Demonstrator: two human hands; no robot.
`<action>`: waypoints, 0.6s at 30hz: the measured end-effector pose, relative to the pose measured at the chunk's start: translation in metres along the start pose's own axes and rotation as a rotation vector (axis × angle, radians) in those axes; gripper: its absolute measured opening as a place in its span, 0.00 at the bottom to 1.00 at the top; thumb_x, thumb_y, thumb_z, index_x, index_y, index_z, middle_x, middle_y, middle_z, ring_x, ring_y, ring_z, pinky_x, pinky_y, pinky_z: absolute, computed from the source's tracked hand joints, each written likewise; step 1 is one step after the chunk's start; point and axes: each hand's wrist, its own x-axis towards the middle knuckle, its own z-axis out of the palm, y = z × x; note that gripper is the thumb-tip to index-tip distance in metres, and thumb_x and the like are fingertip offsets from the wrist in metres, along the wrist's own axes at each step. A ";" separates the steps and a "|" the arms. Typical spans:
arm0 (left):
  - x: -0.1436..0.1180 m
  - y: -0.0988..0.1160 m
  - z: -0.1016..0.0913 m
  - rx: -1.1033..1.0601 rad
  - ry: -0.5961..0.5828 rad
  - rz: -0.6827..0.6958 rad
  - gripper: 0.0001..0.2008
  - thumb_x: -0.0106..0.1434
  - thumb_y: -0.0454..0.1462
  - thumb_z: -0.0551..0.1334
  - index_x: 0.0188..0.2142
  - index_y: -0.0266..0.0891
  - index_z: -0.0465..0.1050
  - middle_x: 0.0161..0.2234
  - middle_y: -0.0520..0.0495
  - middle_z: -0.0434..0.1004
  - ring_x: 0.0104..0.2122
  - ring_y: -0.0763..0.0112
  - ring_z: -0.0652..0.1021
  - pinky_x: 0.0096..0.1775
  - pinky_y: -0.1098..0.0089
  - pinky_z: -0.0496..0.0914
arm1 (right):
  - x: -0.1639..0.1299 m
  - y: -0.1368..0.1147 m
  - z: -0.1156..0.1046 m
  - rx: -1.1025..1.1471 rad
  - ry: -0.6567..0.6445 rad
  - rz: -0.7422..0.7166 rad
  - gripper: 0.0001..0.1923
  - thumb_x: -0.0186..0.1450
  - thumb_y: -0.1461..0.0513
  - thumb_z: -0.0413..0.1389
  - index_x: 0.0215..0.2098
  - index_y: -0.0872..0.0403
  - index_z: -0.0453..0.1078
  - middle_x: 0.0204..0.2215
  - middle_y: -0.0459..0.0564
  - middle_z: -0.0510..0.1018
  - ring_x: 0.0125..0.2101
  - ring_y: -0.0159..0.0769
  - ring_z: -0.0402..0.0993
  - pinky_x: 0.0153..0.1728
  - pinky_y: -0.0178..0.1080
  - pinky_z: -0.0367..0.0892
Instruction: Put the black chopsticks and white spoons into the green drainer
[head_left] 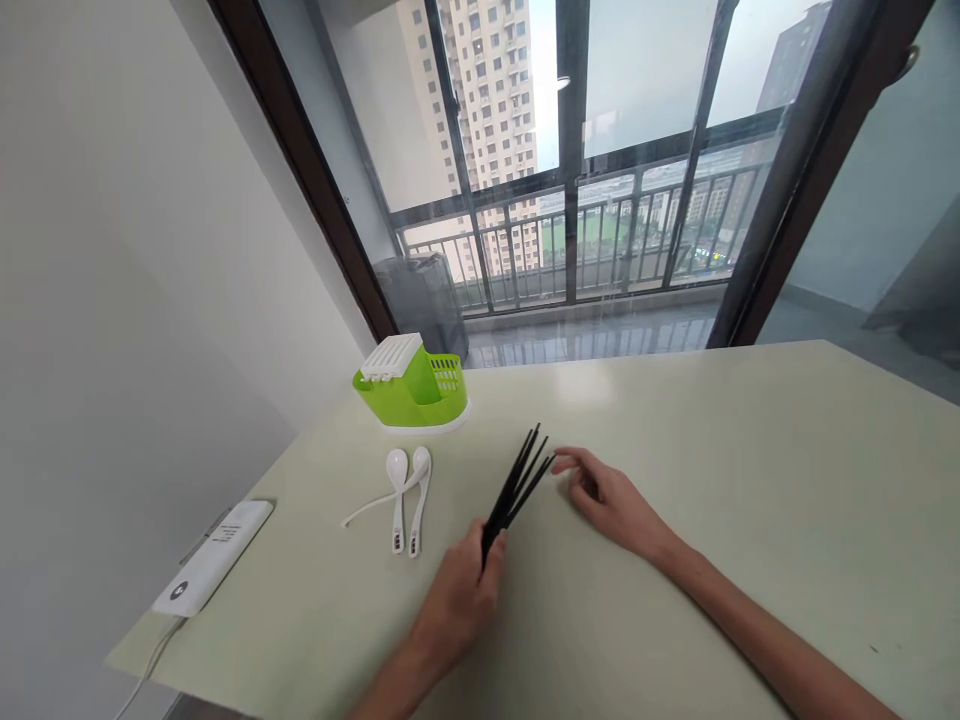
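Note:
My left hand (459,590) grips the near ends of a bundle of several black chopsticks (519,482), which fan out away from me over the pale green table (750,470). My right hand (607,500) rests on the table just right of the chopsticks' far tips, with its fingertips at or touching them and nothing held. Left of the chopsticks lie white plastic spoons (405,495) side by side. Behind the spoons stands a green cutlery holder (412,385) with a white slotted top.
A white power bank or router box (214,555) with a cable lies at the table's left edge, near a white wall. Beyond the table's far edge is a large window with a dark frame and a balcony railing.

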 end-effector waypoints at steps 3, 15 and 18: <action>0.005 0.009 0.017 0.127 -0.048 0.018 0.18 0.74 0.44 0.44 0.51 0.40 0.66 0.44 0.37 0.80 0.44 0.55 0.80 0.45 0.61 0.69 | 0.002 0.005 0.001 0.078 0.086 0.030 0.29 0.65 0.64 0.49 0.64 0.47 0.55 0.55 0.52 0.74 0.37 0.33 0.76 0.39 0.39 0.72; 0.000 0.038 0.044 0.645 -0.177 -0.016 0.25 0.65 0.24 0.49 0.61 0.33 0.63 0.52 0.29 0.74 0.43 0.52 0.82 0.41 0.59 0.73 | 0.003 0.018 0.006 -0.006 0.174 -0.028 0.23 0.64 0.66 0.50 0.57 0.50 0.66 0.61 0.57 0.61 0.42 0.33 0.76 0.41 0.41 0.76; -0.001 0.042 0.049 0.676 -0.170 -0.004 0.26 0.64 0.23 0.51 0.60 0.34 0.65 0.50 0.31 0.75 0.44 0.53 0.81 0.41 0.60 0.74 | 0.003 0.016 0.005 -0.031 0.133 -0.054 0.19 0.64 0.66 0.49 0.53 0.50 0.69 0.57 0.55 0.66 0.38 0.32 0.75 0.40 0.41 0.75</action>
